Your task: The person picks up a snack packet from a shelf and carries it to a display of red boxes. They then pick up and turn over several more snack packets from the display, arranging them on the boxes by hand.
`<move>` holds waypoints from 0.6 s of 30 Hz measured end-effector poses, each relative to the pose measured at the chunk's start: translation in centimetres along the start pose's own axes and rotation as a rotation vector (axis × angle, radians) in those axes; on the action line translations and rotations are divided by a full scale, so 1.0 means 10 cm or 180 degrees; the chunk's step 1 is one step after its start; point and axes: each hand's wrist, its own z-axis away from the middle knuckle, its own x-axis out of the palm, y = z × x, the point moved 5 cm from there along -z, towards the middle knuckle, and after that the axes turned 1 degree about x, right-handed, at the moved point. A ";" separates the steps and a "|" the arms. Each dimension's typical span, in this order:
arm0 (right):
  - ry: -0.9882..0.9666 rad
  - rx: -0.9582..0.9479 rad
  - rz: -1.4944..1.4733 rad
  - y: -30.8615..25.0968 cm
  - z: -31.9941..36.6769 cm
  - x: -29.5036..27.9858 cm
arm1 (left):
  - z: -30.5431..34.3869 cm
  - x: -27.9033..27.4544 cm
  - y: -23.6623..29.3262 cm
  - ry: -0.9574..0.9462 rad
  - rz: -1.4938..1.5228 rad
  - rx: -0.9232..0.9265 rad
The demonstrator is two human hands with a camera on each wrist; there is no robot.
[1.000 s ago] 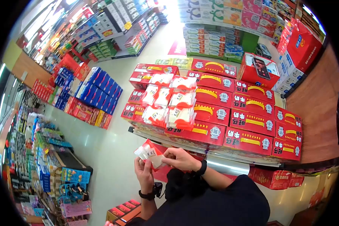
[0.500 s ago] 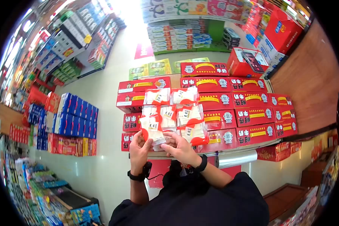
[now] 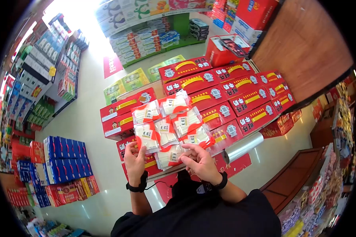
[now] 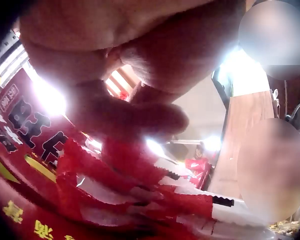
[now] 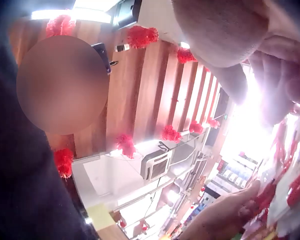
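Several clear-and-red packets of pale sticks [image 3: 166, 132] lie in an overlapping cluster on red milk cartons [image 3: 225, 136]. The nearest packet [image 3: 169, 157] lies at the front edge, between both hands. My left hand [image 3: 135, 162] is just left of it, its thumb beside the lower edge of another packet [image 3: 147, 139]. In the left wrist view the fingers [image 4: 140, 117] curve loosely over red packet edges [image 4: 140, 200]. My right hand [image 3: 203, 164] has bent fingers, fingertips right at the front packet's right edge. Packets [image 5: 285, 185] appear below its fingers in the right wrist view.
A red carrying box with a phone on top [image 3: 227, 49] stands at the back of the stack. Green cartons [image 3: 134, 79] are behind the packets. A clear plastic roll [image 3: 244, 148] lies along the front edge. Blue cartons [image 3: 69, 158] stand left across the aisle.
The packet held in both hands has come down onto the front of the cluster, and the fingers have loosened from it. Both hands have parted. The head view has turned and shifted.
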 end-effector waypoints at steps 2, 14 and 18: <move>0.0143 -0.0171 -0.0032 0.02 0.11 -0.12 | -0.02 -0.02 -0.01 0.0157 -0.0545 0.0179; 0.0459 -0.0439 -0.0227 -0.05 1.12 -1.10 | 0.89 0.48 0.57 0.0637 -0.0737 0.1078; 0.0645 -0.0703 -0.0070 -0.10 1.65 -1.58 | 1.36 1.25 0.55 -0.0230 0.0018 0.1126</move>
